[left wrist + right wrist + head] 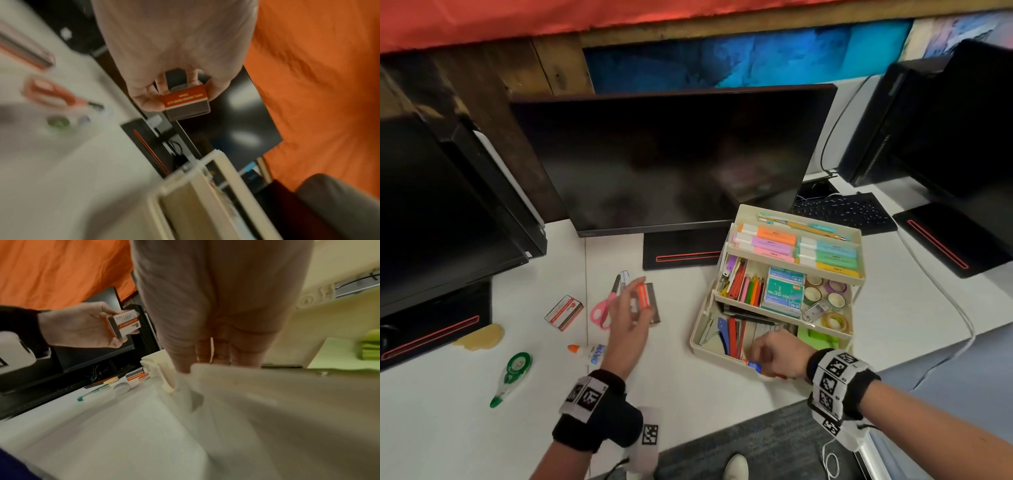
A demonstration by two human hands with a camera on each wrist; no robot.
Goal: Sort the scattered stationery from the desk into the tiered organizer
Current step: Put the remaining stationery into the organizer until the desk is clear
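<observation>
Left hand (627, 317) grip pinching staple box (644, 297), right hand (779, 356) grip curled on glue stick (755, 366)

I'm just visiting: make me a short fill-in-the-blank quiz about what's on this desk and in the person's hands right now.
1. The left hand holds a small orange and white ____.
2. The pink-handled scissors lie on the white ____.
3. The pastel highlighters fill the cream tiered organizer's ____ tier.
4. The right hand reaches into the organizer's ____ tier.

Missing words: box; desk; top; bottom

Bare desk (678, 301) lies between scissors (602, 308) and organizer (697, 337).
</observation>
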